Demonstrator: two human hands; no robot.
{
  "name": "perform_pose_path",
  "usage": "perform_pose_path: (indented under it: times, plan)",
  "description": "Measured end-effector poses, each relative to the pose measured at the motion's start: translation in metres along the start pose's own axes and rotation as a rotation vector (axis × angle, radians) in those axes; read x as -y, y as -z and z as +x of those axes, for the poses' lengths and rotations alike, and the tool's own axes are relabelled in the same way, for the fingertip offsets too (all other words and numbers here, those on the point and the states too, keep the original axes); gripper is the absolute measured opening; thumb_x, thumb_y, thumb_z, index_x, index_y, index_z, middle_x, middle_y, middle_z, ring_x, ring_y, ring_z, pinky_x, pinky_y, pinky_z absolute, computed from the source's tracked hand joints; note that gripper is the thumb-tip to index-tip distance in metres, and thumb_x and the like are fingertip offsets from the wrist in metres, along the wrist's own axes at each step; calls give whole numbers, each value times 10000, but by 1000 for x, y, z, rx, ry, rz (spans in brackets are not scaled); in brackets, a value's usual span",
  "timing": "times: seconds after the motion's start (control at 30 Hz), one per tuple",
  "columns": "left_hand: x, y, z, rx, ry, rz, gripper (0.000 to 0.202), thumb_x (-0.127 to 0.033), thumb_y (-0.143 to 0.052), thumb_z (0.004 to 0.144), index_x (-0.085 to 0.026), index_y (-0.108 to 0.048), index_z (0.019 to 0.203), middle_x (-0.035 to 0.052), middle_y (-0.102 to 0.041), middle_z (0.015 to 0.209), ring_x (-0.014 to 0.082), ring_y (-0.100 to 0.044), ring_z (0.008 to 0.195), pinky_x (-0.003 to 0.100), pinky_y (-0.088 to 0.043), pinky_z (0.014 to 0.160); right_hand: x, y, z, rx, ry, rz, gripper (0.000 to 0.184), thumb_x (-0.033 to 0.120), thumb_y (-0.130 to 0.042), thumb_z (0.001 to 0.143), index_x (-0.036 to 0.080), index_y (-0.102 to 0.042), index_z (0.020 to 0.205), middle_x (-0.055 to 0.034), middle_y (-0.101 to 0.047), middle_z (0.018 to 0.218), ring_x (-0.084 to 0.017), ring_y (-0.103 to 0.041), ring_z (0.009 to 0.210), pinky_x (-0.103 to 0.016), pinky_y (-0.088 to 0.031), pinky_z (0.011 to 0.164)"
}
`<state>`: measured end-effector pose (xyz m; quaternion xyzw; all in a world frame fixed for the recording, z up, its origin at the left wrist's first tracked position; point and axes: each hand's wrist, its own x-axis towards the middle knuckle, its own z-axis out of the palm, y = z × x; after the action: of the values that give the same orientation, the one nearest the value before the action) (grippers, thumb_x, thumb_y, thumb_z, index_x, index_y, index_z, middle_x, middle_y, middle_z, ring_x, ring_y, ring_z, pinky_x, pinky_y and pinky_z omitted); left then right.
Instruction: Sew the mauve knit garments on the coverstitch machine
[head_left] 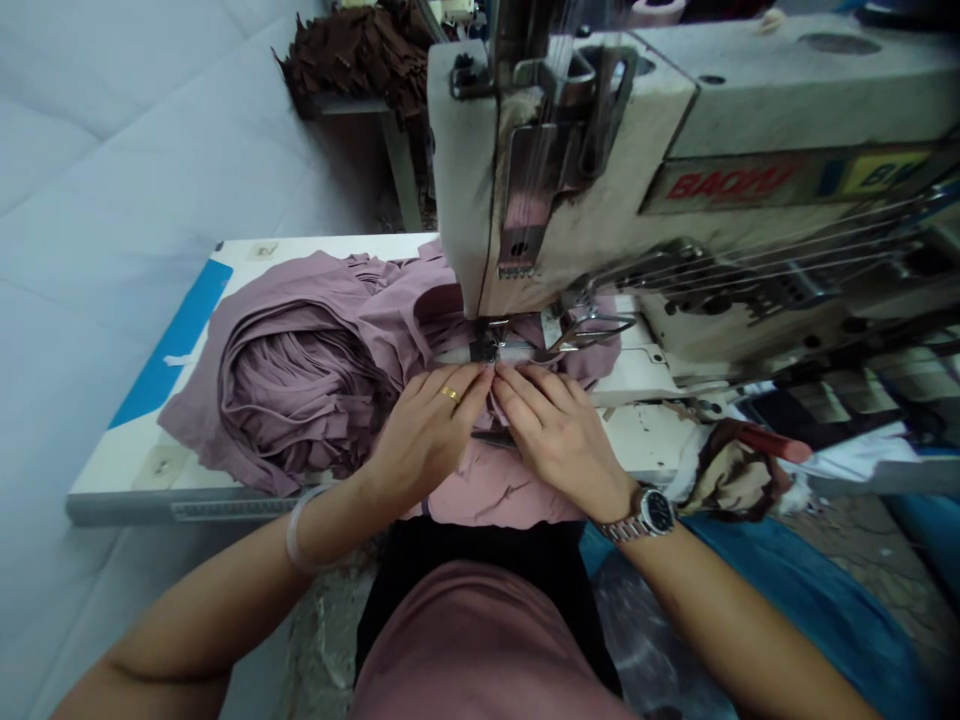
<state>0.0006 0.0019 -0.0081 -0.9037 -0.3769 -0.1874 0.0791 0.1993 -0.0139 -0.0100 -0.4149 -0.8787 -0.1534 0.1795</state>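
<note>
Both hands meet in front of the needle area of a cream sewing machine. My left hand, with a gold ring, has its fingers pressed together on mauve fabric close to the presser foot. Beside it my right hand, with a wristwatch, pinches the same fabric, its fingertips almost touching the left ones. Fingers cover most of the piece being held. To the left a large heap of mauve fabric lies folded on the machine table. Pink fabric rests below the hands at the table's front edge.
The white table has a blue patch at its left end. Brown fabric pieces are piled on a stand behind. At right, cloth scraps lie near a red-handled tool. Threads run along the machine arm.
</note>
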Motion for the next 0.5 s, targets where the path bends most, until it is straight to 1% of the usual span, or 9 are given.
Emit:
perform_pose_path:
  times: [0.13, 0.23, 0.4, 0.5]
  plan:
    - [2, 0, 0, -8, -1, -21, 432, -115, -479, 911, -96, -531, 1339, 146, -581, 1322, 263, -536, 1179, 405, -486, 943, 0, 0, 0, 4, -14, 10, 371, 163, -467, 949, 74, -559, 1297, -120, -563, 1374, -280, -487, 1176, -421, -454, 893]
    - [2, 0, 1, -11, -1, -10, 427, -116, -474, 914, -92, -532, 1336, 147, -585, 1313, 262, -538, 1163, 404, -486, 926, 0, -1, -1, 1, -18, 23, 373, 158, -479, 942, 68, -557, 1295, -123, -558, 1378, -283, -484, 1176, -420, -455, 893]
    - [1, 0, 3, 3, 8, 35, 419, -131, -469, 923, -79, -531, 1334, 146, -585, 1305, 266, -541, 1140, 398, -472, 905, -2, -4, 1, -29, -55, 86, 367, 187, -501, 943, 53, -566, 1278, -145, -572, 1346, -272, -488, 1180, -411, -441, 960]
    - [1, 0, 6, 8, 27, 67, 411, -139, -468, 926, -84, -534, 1327, 142, -586, 1302, 265, -549, 1123, 396, -470, 889, -5, -5, 6, -35, -55, 83, 385, 227, -500, 953, 55, -557, 1293, -138, -587, 1324, -270, -490, 1187, -412, -433, 970]
